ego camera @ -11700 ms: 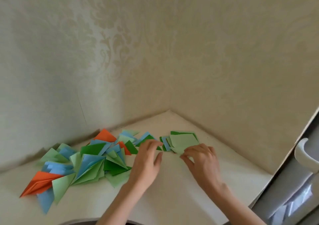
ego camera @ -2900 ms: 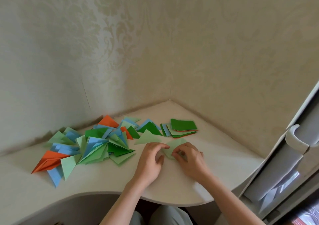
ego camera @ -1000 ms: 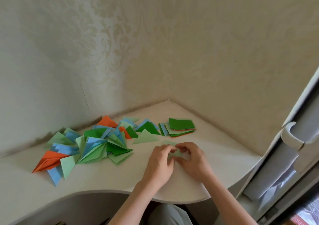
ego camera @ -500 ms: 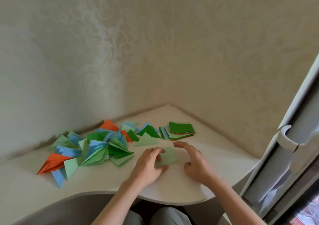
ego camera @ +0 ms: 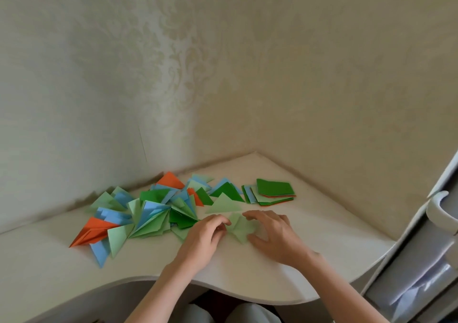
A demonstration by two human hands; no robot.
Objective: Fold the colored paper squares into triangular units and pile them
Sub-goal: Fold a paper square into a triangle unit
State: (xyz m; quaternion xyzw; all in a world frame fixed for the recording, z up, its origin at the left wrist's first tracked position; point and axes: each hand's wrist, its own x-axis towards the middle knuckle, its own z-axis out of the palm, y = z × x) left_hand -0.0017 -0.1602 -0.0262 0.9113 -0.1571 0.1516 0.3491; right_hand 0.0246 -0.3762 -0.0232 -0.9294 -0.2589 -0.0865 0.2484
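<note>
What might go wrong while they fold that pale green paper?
The light green sheet lies half-folded between the left hand and right hand; a loose grip may skew the crease. The left wrist sits close to the folded pile and might scatter it.

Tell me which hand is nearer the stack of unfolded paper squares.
Right. The right hand lies just in front of the stack of squares, slightly toward the person. The left hand sits farther left, beside the pile of folded triangles.
</note>
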